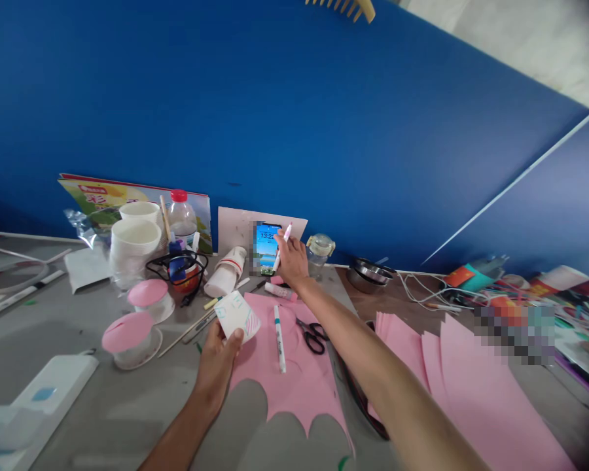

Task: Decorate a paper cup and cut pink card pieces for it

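Note:
My left hand [220, 356] is closed around a small white paper piece, seemingly a cup [238, 315], with teal and pink lines drawn on it. Farther off, my right hand [292, 258] grips a pink marker [287, 231], its fingers at the screen of a phone [267, 245] propped upright and lit. Whether a fingertip touches the screen I cannot tell. Below lies a scallop-cut pink paper sheet [294, 396], bearing a teal marker [279, 340] and black-handled scissors [315, 339]. A pink-and-white tube [281, 292] rests at the sheet's far edge.
Stacked paper cups [135, 242], a red-capped bottle [180, 212] and pink-topped cups [127, 333] stand at left. A glass jar [320, 248] and metal bowl [370, 275] sit behind my right arm. Pink sheets [476, 386] lie at right. A blue partition [294, 118] closes the back.

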`<state>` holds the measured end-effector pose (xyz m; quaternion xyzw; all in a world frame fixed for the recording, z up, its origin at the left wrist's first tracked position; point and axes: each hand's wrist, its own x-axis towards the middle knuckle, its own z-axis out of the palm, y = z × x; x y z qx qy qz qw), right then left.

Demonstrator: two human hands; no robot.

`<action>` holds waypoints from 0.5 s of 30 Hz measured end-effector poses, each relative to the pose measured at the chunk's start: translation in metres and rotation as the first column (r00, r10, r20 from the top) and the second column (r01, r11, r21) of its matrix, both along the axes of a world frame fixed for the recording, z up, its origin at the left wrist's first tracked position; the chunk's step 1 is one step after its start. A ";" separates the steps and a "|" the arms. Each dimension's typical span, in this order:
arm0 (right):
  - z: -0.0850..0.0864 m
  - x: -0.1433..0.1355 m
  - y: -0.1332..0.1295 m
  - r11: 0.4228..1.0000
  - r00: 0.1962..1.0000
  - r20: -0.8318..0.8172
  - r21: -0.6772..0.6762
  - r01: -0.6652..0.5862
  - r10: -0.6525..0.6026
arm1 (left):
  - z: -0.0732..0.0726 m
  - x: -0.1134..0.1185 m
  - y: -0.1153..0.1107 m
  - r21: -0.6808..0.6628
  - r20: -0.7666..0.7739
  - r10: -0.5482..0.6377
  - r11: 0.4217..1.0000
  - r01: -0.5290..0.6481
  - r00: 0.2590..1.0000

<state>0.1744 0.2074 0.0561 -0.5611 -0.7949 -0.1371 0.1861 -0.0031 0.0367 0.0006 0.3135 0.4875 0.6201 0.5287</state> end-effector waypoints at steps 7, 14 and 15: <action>-0.019 0.003 -0.016 0.978 0.973 0.130 -0.117 -0.174 0.189 | 0.004 0.001 -0.001 -0.027 -0.052 -0.070 0.997 0.069 0.996; -0.013 0.005 0.005 0.977 0.970 0.147 -0.127 -0.174 0.192 | 0.005 0.002 -0.001 -0.023 0.025 -0.037 0.999 0.038 0.999; -0.008 0.007 0.009 0.985 0.980 0.129 -0.102 -0.142 0.155 | 0.006 0.002 -0.002 -0.019 0.032 -0.047 0.999 0.048 0.998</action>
